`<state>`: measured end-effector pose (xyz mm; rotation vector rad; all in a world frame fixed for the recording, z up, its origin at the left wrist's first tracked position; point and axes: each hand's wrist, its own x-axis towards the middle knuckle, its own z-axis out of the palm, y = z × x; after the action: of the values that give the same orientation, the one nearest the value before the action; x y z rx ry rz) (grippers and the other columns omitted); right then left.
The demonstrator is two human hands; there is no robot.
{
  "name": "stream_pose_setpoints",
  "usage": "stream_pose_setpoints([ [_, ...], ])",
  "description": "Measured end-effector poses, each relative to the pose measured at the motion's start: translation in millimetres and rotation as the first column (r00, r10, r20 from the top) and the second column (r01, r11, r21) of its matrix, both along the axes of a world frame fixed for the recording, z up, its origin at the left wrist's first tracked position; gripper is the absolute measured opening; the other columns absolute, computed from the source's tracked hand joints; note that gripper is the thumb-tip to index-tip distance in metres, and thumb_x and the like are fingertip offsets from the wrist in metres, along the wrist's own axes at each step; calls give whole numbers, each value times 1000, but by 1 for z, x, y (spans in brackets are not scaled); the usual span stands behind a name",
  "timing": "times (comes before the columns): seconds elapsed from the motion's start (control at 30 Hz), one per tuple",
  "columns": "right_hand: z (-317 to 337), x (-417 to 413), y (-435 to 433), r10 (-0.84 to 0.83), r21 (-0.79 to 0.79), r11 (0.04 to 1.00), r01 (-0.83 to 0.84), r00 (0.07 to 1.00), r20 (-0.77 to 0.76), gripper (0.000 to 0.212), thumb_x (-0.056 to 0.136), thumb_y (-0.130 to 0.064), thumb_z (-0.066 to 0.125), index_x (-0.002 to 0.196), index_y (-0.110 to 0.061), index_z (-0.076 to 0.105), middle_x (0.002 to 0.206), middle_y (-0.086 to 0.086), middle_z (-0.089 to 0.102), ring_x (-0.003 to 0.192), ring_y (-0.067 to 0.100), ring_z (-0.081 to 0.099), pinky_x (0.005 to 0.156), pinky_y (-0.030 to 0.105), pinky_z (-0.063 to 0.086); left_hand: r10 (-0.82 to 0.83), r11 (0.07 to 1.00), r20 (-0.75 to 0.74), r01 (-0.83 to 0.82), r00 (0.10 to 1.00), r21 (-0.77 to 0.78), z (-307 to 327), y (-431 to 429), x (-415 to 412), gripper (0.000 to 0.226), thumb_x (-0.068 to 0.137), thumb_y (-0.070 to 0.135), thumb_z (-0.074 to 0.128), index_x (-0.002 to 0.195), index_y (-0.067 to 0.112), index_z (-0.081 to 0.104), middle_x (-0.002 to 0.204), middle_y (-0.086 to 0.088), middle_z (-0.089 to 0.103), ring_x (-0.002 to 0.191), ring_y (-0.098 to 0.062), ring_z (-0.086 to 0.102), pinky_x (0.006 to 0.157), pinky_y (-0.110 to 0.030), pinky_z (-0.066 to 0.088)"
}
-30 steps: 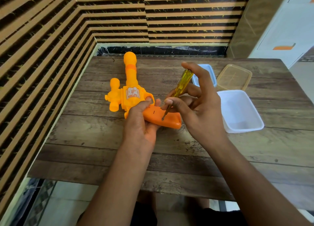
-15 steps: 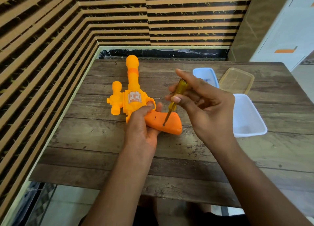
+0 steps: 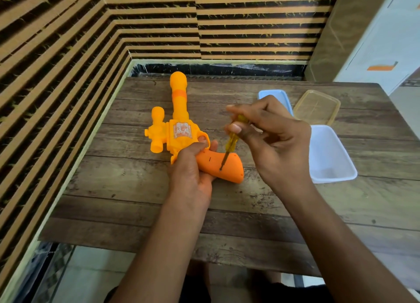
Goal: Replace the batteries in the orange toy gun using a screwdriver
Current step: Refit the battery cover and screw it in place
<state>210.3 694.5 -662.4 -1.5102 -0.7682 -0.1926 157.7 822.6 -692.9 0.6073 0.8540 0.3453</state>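
The gun lies flat on the desk, left of centre. Its barrel points away towards the wall and its darker grip swings out to the right, towards the near edge. The left hand clamps the gun where body meets grip, fingers curled round it, thumb near the trigger guard.

The right hand pinches the yellow handle of the screwdriver between thumb and fingers. The shaft slants down and to the left, and the tip sits on the grip's upper face near the butt end, presumably at the cover screw, though the screw itself is too small to make out. So everything turns on that line: the tool tilts well off the grip's face, and I'd say it wants to stand straighter over the screw to bite cleanly.

The containers are on the right. A white tub is just beyond the right hand, with nothing showing in it from here. A blue tub is mostly hidden behind the fingers, so I can't tell what it holds. A clear amber tub sits beside it, and its contents are unclear too.
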Motion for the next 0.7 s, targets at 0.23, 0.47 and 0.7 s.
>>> stream_pose_setpoints([
  [0.23,3,-3,-2,104,-17,994,-104,995,4,18,100,-4,64,114,-6,75,100,11,73,94,28,71,77,41,55,-16,1000,4,16,1000,6,3,-1,0,46,93,5,68,137,15,62,131,-10,72,93,-19,76,70,-46,64],
  [0.47,5,0,-4,159,19,987,-158,984,-84,22,94,2,70,115,-5,74,99,10,74,97,31,76,83,54,62,-29,1000,-2,29,1000,10,3,0,0,47,94,6,67,140,14,61,130,-11,72,99,-20,77,66,-44,65],
  [0.7,0,0,0,152,-15,988,-152,988,-8,21,102,0,58,117,-5,72,103,10,71,97,32,73,82,53,61,-23,1000,-15,24,1000,13,3,-2,-1,47,93,5,68,138,14,62,128,-10,73,89,-18,76,72,-48,64],
])
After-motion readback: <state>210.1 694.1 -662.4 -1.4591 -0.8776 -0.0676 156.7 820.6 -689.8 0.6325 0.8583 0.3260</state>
